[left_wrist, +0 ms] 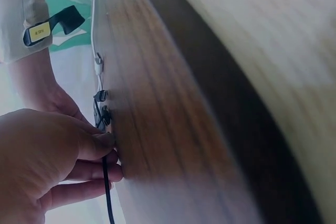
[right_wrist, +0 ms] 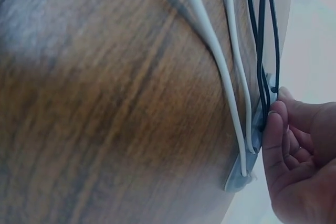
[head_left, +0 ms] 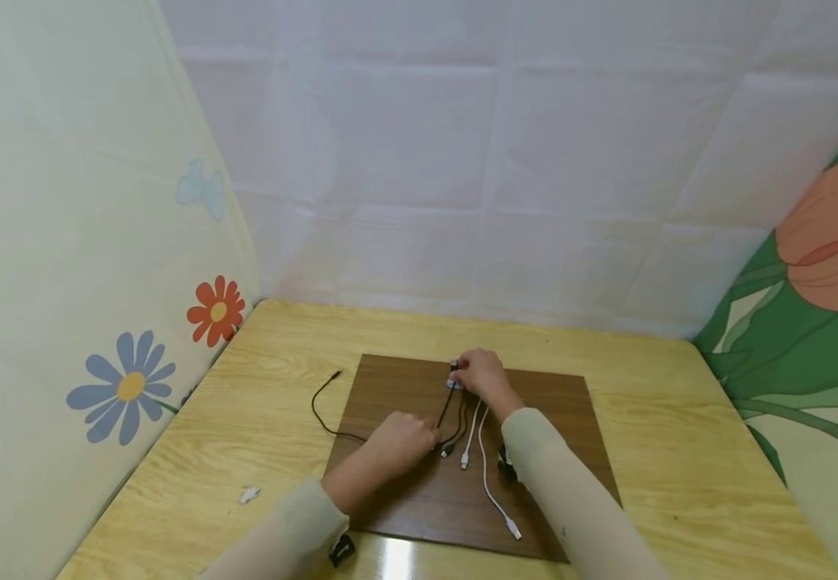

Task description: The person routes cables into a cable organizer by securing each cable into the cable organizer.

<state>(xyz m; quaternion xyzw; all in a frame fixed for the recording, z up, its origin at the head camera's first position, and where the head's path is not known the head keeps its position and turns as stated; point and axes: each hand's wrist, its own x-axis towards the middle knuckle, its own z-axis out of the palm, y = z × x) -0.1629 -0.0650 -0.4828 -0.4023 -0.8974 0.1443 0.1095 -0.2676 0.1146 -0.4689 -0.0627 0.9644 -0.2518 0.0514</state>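
Note:
My left hand [head_left: 400, 441] pinches a black cable [left_wrist: 108, 199] between thumb and fingers, low over the brown board [head_left: 404, 499]. From there the cable runs taut up to a grey cable holder [right_wrist: 240, 174] at the board's far part. My right hand [head_left: 484, 375] grips the holder's end with thumb and bent fingers, right where the black cable [right_wrist: 276, 35] enters it. Other black cables [right_wrist: 261, 51] and two white cables [right_wrist: 231, 90] sit in the holder's slots. Part of the holder is hidden behind the right fingers.
White plugs [head_left: 512, 528] and a black plug [head_left: 448, 450] lie on the board, towards its front. The black cable's far end [head_left: 336, 374] curls onto the yellow wooden table [head_left: 281, 346] at left. A small white scrap [head_left: 248, 495] lies there too. Hanging cloth [head_left: 390, 161] encloses the table.

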